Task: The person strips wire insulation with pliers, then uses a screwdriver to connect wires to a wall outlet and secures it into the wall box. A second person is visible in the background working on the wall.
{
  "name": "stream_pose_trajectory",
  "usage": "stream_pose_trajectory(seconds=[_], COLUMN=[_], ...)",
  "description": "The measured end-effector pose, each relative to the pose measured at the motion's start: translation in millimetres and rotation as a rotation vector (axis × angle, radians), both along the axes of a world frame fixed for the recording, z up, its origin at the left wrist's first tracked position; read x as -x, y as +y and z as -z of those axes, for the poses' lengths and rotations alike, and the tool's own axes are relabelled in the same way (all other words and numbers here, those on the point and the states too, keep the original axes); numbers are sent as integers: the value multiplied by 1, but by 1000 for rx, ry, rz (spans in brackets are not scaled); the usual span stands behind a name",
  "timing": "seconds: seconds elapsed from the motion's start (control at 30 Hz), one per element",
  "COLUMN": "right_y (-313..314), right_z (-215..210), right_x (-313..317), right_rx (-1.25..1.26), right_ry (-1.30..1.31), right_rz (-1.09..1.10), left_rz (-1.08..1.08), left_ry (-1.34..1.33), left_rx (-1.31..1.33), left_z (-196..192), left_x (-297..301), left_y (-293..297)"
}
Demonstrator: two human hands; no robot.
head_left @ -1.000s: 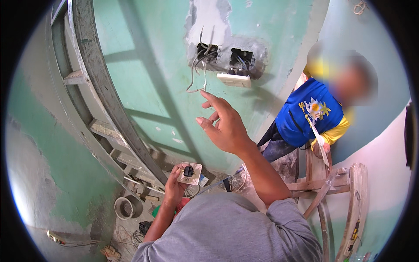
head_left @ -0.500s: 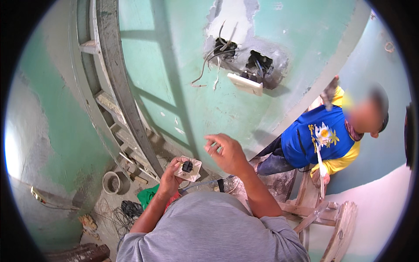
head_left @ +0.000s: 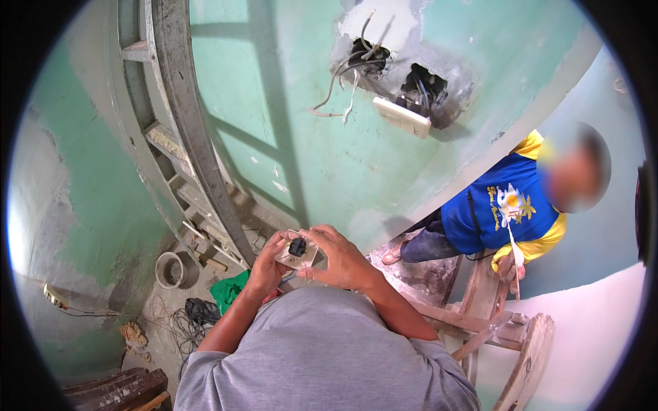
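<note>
Low and central, a white electrical faceplate (head_left: 296, 261) carrying a black module (head_left: 297, 246) is pinched along its left side by the left hand (head_left: 266, 268). The right hand (head_left: 343, 262), raised toward loose wires (head_left: 351, 98) on the green wall (head_left: 329, 178) a second ago, now curls half-open around its right side, bringing both hands to it; whether it grips, I cannot tell.

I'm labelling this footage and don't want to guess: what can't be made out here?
All in the head view:
- White plate's far side: turned away from the camera.
- Whether the right hand grips the plate or merely touches it: too small to tell.
- Inside of the right wall opening: lost in shadow.
- Ladder's top: cut off by the upper edge.
- Co-worker's head: blurred.
</note>
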State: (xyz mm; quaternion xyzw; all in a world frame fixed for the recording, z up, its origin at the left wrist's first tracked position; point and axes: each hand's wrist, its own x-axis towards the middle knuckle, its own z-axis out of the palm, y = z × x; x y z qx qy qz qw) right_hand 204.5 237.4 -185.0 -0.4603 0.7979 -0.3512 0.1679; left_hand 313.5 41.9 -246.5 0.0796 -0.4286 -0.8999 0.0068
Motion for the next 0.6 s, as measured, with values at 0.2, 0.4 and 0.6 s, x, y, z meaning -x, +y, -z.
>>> stream_pose_trajectory(seconds=[0.2, 0.4, 0.6], right_y=[-19, -45, -67], right_z=[-9, -4, -10], right_x=[-12, -28, -41], right_rx=[10, 15, -6], right_ry=[-49, -43, -36], right_rz=[95, 148, 140], left_rz=[77, 116, 122], left_ry=[-9, -6, 13], left_rx=[-12, 9, -8], left_z=[-2, -2, 2], left_x=[5, -2, -7], left_y=[-21, -45, -68])
